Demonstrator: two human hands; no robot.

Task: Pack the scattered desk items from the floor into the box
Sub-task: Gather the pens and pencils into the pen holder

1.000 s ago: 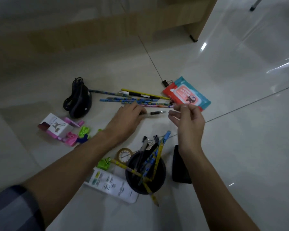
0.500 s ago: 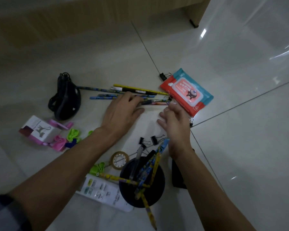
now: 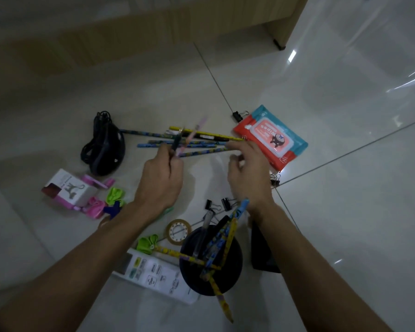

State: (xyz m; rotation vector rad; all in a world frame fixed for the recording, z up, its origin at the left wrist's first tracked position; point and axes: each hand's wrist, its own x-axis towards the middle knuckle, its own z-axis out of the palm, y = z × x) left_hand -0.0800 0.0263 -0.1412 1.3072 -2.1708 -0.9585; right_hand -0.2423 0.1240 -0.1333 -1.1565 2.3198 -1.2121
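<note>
Fingers of my left hand curl round a dark pen and a pink pencil, both raised and pointing away from me. My right hand hovers with its fingers bent over the right ends of the loose pencils that lie in a row on the floor; I cannot tell whether it pinches one. Just past that hand lies a red and teal wipes pack, with a binder clip at its far corner. Between my forearms stands the black round holder, with several pencils leaning in it. Two more clips lie just beyond it, and a tape roll and a white remote lie to its left. Further left are a black mouse, a small white and pink box and some balloons.
</note>
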